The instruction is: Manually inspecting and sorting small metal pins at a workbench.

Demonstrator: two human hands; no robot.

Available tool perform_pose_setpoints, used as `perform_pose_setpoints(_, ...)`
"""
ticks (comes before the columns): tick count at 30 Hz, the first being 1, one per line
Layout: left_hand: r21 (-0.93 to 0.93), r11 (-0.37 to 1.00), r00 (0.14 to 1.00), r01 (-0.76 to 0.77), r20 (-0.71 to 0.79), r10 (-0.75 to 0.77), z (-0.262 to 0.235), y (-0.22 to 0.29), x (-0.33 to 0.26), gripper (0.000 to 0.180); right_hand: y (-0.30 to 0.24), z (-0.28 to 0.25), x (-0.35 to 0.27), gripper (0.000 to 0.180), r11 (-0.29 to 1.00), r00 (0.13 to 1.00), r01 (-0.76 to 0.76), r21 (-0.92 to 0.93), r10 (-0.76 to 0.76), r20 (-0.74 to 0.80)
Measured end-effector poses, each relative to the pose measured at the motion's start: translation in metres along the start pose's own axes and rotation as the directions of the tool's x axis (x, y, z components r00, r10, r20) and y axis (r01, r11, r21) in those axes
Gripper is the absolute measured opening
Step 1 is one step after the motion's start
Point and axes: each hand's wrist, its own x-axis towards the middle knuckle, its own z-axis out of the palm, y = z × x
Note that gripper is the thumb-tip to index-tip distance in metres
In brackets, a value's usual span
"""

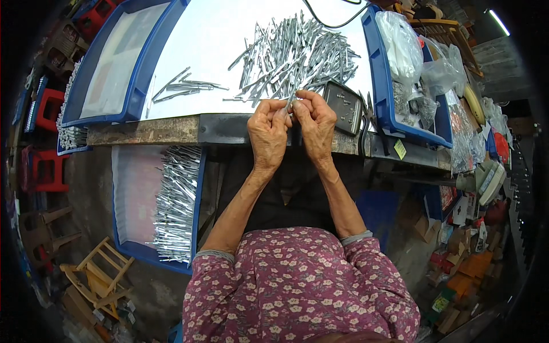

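Note:
My left hand (269,128) and my right hand (315,123) meet over the near edge of the worktable. Between their pinched fingertips is a slim metal piece (290,103), tilted upward; the fingers cover part of it. Just beyond lies a big heap of similar slim metal pieces (297,54) on the white tabletop (223,28). A smaller loose group of metal pieces (186,87) is off to the left. Close to my right hand sits a dark shallow tray (345,106) with a few tiny metal parts in it. Dark-handled pliers (366,117) rest beside that tray.
A blue bin (134,94) stands at the table's left; another blue bin (390,108), holding plastic bags (399,46), is at the right. Below the table edge, a blue bin (199,200) contains many metal pieces (174,211). A wooden folding chair (103,274) is on the floor.

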Motion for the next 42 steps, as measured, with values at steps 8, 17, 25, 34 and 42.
perform_pose_setpoints(8,-0.038,0.999,1.0,0.0,-0.011,0.0,0.0,-0.001,0.002,0.006,0.003,0.007,-0.005,0.023,0.996,0.997,0.055,-0.065,-0.058,-0.043)
perform_pose_setpoints(17,-0.023,1.0,1.0,-0.009,0.022,0.01,-0.001,0.001,0.002,0.006,0.004,0.015,-0.001,0.019,0.997,0.991,0.05,-0.054,-0.056,-0.119)
perform_pose_setpoints(25,-0.229,0.968,0.995,0.097,0.036,-0.091,-0.006,0.005,0.004,0.009,-0.002,0.012,-0.001,0.028,0.998,0.998,0.048,0.05,-0.051,0.04)
perform_pose_setpoints(34,-0.321,0.931,0.984,0.173,0.098,-0.149,-0.01,0.01,0.006,0.008,-0.002,0.008,0.002,0.032,0.996,0.997,0.041,0.079,-0.046,0.058)
perform_pose_setpoints(42,-0.355,0.916,0.98,0.188,0.133,-0.149,-0.012,0.009,0.006,0.011,-0.004,0.009,0.003,0.024,0.991,0.995,-0.032,0.133,0.019,0.097)
